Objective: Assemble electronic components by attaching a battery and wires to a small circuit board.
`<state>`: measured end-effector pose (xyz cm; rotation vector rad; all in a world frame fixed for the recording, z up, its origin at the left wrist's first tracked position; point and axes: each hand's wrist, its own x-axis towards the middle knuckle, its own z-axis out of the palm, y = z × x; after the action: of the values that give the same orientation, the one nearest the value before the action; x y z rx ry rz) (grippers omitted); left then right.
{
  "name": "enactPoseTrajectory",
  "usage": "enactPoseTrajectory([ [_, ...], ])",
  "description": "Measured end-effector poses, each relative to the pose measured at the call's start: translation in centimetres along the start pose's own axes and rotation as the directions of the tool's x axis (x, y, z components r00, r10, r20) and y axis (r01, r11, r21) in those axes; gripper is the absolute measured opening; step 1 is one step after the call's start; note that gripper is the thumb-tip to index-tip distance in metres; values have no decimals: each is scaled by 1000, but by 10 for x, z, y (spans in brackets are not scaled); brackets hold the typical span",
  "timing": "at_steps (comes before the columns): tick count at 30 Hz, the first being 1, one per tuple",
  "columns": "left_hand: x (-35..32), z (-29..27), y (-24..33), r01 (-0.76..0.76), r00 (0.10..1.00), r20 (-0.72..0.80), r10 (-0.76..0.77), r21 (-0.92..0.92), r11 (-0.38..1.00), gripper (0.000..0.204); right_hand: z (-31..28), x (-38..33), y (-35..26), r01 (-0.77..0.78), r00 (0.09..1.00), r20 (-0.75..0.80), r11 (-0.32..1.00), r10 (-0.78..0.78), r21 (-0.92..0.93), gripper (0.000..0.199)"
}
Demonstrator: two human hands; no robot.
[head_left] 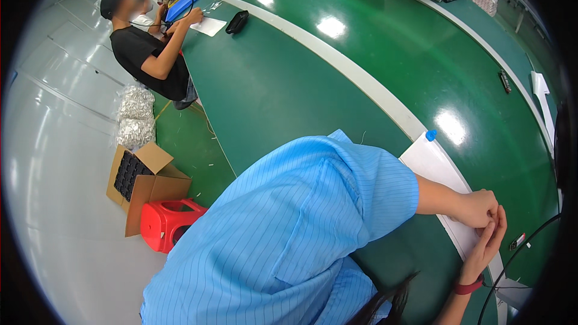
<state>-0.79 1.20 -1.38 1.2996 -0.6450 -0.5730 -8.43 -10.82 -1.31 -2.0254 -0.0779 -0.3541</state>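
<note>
My left hand (477, 207), coming out of a light blue striped sleeve, is held over the right part of the workbench. Its fingers are curled inward and meet the fingertips of my right hand (485, 245), whose wrist carries a dark red band. Both hands look pinched together; anything between the fingers is too small or hidden to name. Beneath them lies a white sheet (426, 160) along the bench edge. A small blue piece (431, 135) sits at the sheet's far corner.
A black cable (522, 253) curves past my right hand, near a small black-and-white item (517, 241). Farther along the green bench (271, 78) lies a black pouch (237, 22), close to a co-worker (147, 54). A red stool (158, 226) and an open carton (147, 189) stand at left.
</note>
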Motion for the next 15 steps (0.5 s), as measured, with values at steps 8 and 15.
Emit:
enactPoseTrajectory([
  [8,1,3,-4,-21,999,-23,22,14,1000,15,-3,0,3,0,1000,17,997,-2,77,37],
  [15,1,5,-2,-12,1000,-4,12,-6,1000,16,-7,-1,8,1,1000,24,998,-2,69,37],
])
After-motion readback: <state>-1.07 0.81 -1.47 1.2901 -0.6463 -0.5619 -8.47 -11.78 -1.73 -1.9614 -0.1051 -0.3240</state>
